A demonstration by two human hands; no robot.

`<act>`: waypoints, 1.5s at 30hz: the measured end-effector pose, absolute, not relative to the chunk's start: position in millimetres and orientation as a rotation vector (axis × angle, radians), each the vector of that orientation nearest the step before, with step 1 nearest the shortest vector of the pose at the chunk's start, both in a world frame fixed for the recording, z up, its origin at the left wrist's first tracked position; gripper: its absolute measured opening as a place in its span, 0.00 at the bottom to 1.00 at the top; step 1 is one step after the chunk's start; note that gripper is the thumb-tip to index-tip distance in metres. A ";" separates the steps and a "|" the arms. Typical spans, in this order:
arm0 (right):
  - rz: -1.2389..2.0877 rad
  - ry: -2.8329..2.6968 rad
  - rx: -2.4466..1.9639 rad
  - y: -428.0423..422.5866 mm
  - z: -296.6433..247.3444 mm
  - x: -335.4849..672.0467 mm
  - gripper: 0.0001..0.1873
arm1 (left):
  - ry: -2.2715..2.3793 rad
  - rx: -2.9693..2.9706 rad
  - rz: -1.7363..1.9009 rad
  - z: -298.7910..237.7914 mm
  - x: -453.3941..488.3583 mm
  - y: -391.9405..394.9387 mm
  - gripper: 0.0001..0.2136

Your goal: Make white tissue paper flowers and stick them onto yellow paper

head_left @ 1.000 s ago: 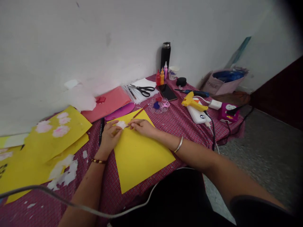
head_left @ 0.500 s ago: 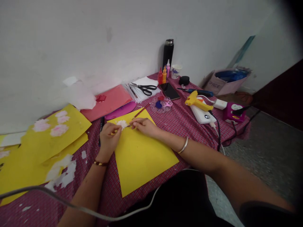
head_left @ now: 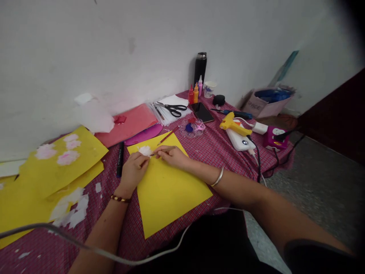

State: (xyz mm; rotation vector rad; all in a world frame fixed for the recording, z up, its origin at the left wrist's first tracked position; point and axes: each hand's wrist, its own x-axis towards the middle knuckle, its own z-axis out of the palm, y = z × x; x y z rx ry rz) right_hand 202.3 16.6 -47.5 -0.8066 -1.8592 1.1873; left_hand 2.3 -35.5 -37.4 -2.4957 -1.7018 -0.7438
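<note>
A white paper flower (head_left: 145,150) lies near the far edge of a yellow sheet (head_left: 168,190). My left hand (head_left: 134,167) rests on the sheet's left side, its thumb and fingers pinched together just below the flower; whatever is between them is hidden. From the right, my right hand (head_left: 172,156) pinches a thin tool with a dark tip (head_left: 152,155), which points at the flower's lower right edge. Most of that tool is covered by my fingers, so its kind is unclear. A slim red paintbrush or pencil (head_left: 168,136) lies just beyond my right hand.
At left, pink-white flowers (head_left: 68,157) sit on another yellow sheet (head_left: 85,152), with paper scraps (head_left: 78,213) nearby. A black marker (head_left: 120,160), scissors (head_left: 172,109), phone (head_left: 202,112), paint bottles (head_left: 195,93), flask (head_left: 200,68) and yellow glue gun (head_left: 235,125) surround the work. A cable (head_left: 108,257) crosses in front.
My left hand has shifted slightly down, away from the flower, showing more of the marker. My right hand still holds the thin tool by the flower. The camera view has moved a little.
</note>
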 end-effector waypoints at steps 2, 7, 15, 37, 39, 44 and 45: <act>1.155 -1.912 -0.824 16.0 -47.8 202.8 0.13 | -1.783 -2.472 -0.816 -37.9 3.6 -35.1 0.07; 1.140 -1.921 -0.804 14.7 -53.7 203.5 0.14 | -2.239 -1.996 -1.350 -43.0 -0.4 -30.1 0.11; 0.866 -2.174 -0.796 17.3 -54.5 203.4 0.16 | -2.440 -1.955 -0.977 -48.1 -13.8 -18.6 0.08; 1.142 -1.828 -0.814 -11.3 -46.7 228.1 0.21 | -2.074 -2.108 -1.251 -19.0 -6.1 -35.6 0.10; 1.291 -1.673 -0.852 -19.8 -43.5 241.6 0.21 | -1.941 -2.278 -1.201 -2.1 15.7 -63.4 0.11; 1.527 -1.431 -0.862 -44.3 -27.6 278.5 0.19 | -1.573 -2.777 -0.350 14.3 81.3 -167.8 0.17; 1.544 -1.412 -0.844 -49.5 -24.0 284.8 0.19 | -1.579 -2.725 -0.225 12.8 89.1 -183.3 0.17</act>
